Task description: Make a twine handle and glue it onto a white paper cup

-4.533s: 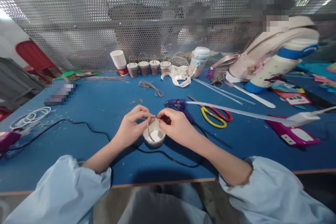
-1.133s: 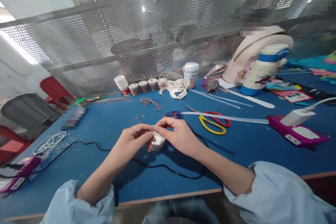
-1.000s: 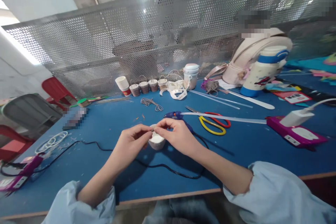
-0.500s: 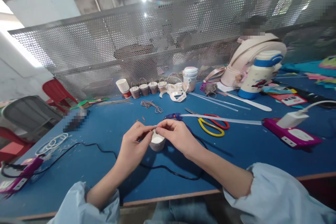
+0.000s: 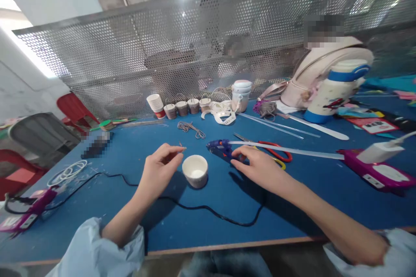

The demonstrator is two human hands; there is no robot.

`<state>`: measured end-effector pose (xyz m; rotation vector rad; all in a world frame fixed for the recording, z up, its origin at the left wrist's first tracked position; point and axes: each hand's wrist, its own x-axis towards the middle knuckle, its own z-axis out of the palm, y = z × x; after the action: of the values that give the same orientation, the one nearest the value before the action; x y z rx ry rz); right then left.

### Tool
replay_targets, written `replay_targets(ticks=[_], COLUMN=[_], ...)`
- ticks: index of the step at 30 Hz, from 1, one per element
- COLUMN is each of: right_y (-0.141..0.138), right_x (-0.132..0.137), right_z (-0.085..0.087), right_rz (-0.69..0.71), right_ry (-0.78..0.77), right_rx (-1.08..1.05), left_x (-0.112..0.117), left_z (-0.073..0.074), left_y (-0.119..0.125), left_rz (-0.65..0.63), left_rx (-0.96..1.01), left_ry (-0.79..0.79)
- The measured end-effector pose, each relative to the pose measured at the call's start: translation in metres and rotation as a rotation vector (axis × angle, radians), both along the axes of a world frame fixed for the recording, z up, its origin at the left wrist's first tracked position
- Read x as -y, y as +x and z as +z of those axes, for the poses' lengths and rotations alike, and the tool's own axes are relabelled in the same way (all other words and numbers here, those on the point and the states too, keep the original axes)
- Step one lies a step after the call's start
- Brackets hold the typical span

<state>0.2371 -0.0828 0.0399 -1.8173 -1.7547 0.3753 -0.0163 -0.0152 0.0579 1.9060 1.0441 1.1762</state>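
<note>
A small white paper cup with a greyish band around its outside stands upright between my hands. My left hand is just left of it, thumb and forefinger pinched together; a tiny brownish bit shows at the fingertips, too small to name. To the right, my right hand has its thumb and fingers apart, with the fingertips at the handle of a blue hot glue gun. The gun lies on the table with a long white glue stick coming out of its back. Whether the fingertips touch the handle I cannot tell.
Scissors with red and yellow handles lie behind the right hand. A black cord crosses the table in front of the cup. Grey cord, several wrapped cups, a stack of paper cups and a purple power strip lie around.
My right hand has left the cup's rim and moved right to the glue gun. The left hand has shifted slightly left off the cup, still pinched, so the cup's inside now shows.
</note>
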Motion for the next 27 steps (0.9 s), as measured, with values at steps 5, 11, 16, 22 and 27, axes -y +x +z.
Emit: replay_targets(ticks=[5,11,16,22,27], right_y=[0.011,0.003,0.001,-0.012,-0.032], right_x=[-0.015,-0.043,-0.054,-0.041,-0.019], right_z=[-0.004,-0.01,-0.018,-0.013,-0.003], right_rz=[-0.033,0.048,0.016,0.018,0.121], right_ry=[-0.162,-0.214,-0.185,-0.042,0.07], right_rx=[0.271,0.188,0.13,-0.173,-0.32], left_x=[-0.013,-0.028,-0.043,-0.047,-0.035], left_z=[0.002,-0.006,-0.028,-0.04,-0.034], left_y=[-0.003,-0.009,-0.011,-0.01,-0.005], left_rz=[0.024,0.097,0.13,0.118,0.092], left_rx=[0.042,-0.028,-0.018,-0.012,-0.057], left_ry=[-0.047,0.005,-0.117,-0.167,-0.085])
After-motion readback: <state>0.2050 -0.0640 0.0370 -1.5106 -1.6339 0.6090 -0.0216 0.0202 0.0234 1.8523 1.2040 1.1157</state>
